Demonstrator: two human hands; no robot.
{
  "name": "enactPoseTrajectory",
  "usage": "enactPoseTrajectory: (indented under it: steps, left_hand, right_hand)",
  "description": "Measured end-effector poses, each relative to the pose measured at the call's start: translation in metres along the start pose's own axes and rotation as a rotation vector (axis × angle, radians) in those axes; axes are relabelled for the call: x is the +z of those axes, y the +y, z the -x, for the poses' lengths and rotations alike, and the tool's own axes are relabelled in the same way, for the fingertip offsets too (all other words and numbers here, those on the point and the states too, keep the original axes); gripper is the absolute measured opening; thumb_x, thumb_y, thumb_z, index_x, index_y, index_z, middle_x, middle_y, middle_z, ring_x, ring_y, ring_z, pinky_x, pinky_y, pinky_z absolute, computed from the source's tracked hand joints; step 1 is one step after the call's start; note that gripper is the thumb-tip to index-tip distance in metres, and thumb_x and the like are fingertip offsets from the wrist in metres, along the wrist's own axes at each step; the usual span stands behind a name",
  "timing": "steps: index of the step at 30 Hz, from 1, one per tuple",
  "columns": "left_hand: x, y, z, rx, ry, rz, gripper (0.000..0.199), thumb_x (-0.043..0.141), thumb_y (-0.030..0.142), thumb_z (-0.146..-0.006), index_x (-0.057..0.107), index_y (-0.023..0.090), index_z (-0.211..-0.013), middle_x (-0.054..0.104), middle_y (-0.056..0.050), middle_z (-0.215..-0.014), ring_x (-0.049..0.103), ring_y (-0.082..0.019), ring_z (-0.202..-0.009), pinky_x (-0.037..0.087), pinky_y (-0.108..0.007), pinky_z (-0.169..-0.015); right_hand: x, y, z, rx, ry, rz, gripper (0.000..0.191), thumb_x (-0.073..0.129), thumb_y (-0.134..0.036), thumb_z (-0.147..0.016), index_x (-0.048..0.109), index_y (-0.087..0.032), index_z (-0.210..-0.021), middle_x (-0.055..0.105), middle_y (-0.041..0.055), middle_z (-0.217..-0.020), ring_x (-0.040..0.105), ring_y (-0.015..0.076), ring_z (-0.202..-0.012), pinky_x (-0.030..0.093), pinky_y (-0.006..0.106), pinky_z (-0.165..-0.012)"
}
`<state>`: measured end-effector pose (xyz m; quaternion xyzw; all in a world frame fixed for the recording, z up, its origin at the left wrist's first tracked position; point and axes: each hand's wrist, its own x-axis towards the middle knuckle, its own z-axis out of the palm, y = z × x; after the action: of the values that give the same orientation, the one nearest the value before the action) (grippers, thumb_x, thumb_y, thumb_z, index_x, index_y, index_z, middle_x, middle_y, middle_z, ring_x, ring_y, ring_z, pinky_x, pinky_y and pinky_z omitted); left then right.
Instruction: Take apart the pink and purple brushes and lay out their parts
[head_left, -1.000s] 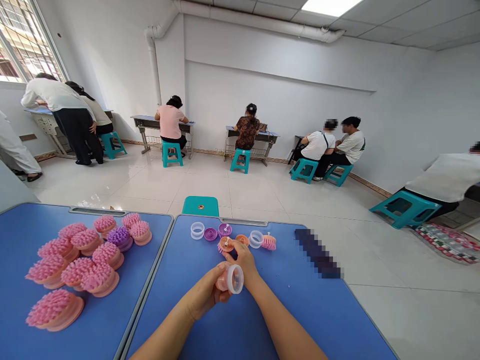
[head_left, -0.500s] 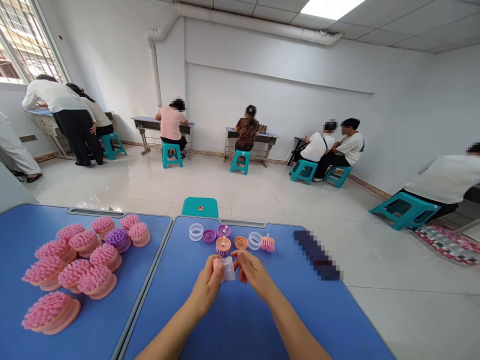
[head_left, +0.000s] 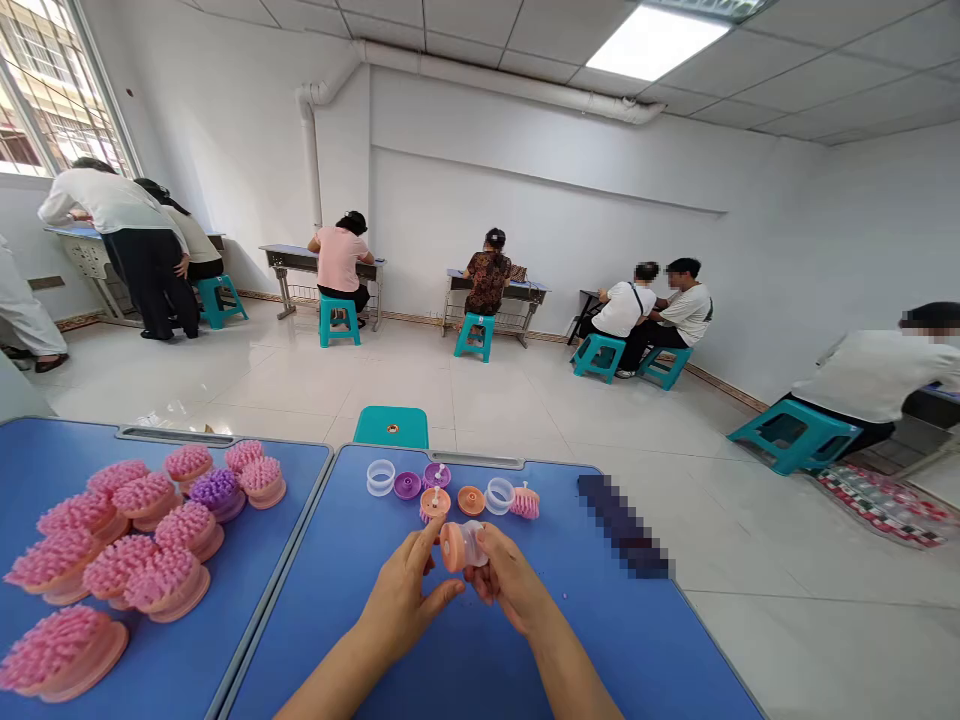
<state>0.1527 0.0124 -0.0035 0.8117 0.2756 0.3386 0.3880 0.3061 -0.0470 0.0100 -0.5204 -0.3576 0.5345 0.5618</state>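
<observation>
My right hand is closed around a clear plastic cylinder with a round peach-coloured cap on its left end. Beside the cap, my left hand has its thumb and index finger spread apart; the index fingertip is near the cap's edge. Just beyond the hands lie brush parts: a peach bristled head with a white stem, an orange disc, a clear ring and a pink-bristled head. Farther left are a purple disc, a purple piece with a white stem and another clear ring.
Several pink-bristled brushes and one purple brush stand on the left blue table. A pixelated dark strip lies at the right. A teal stool is beyond the table; several people sit or stand along the walls.
The clear cylinder has passed from my left hand to my right, and its peach cap now shows. My left fingers have spread. The view has shifted slightly.
</observation>
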Motion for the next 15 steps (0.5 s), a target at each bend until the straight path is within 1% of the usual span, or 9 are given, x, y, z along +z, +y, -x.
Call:
enactPoseTrajectory:
  steps: [3,5,10,12,15]
  left_hand:
    - [0.0004,-0.0041,-0.0007,0.103,-0.020,-0.080,0.051,0.054,0.040,-0.080,0.040,0.031,-0.128,0.058,-0.005,-0.096,0.054,-0.016,-0.073,0.049,-0.032,-0.069]
    - [0.0008,-0.0059,-0.0017,0.128,-0.041,-0.099,0.049,0.051,0.045,-0.081,0.041,0.030,-0.127,0.058,-0.005,-0.095,0.055,-0.016,-0.073,0.050,-0.031,-0.068]
    - [0.0033,-0.0088,-0.0025,0.135,-0.068,-0.096,0.053,0.043,0.056,-0.081,0.044,0.022,-0.123,0.058,-0.006,-0.088,0.055,-0.015,-0.068,0.051,-0.030,-0.065]
    - [0.0044,-0.0091,-0.0016,0.137,-0.077,-0.090,0.055,0.039,0.056,-0.082,0.043,0.019,-0.122,0.058,-0.008,-0.089,0.056,-0.017,-0.070,0.051,-0.032,-0.066]
    - [0.0044,-0.0057,0.0001,0.099,-0.099,-0.089,0.054,0.041,0.055,-0.082,0.042,0.017,-0.121,0.059,-0.010,-0.092,0.056,-0.019,-0.075,0.049,-0.034,-0.070]
  right_hand:
    - [-0.0037,-0.0009,0.0013,0.060,-0.029,0.002,0.047,0.051,-0.064,-0.072,0.050,-0.017,-0.076,0.055,-0.0046,-0.050,0.040,0.0043,-0.033,0.023,0.016,-0.034]
    - [-0.0055,-0.0016,0.0024,0.090,-0.053,0.026,0.050,0.051,-0.067,-0.070,0.050,-0.017,-0.075,0.056,-0.0041,-0.050,0.041,0.0047,-0.033,0.023,0.016,-0.033]
    - [-0.0071,-0.0040,0.0038,0.090,-0.078,0.059,0.051,0.053,-0.068,-0.068,0.049,-0.017,-0.071,0.055,-0.0046,-0.050,0.042,0.0041,-0.035,0.025,0.017,-0.035]
    - [-0.0070,-0.0041,0.0032,0.088,-0.099,0.050,0.051,0.053,-0.068,-0.068,0.050,-0.017,-0.072,0.055,-0.0046,-0.050,0.041,0.0038,-0.035,0.024,0.017,-0.035]
    - [-0.0064,-0.0038,0.0026,0.080,-0.133,0.041,0.051,0.053,-0.067,-0.069,0.050,-0.016,-0.072,0.055,-0.0035,-0.052,0.040,0.0038,-0.035,0.023,0.017,-0.035]
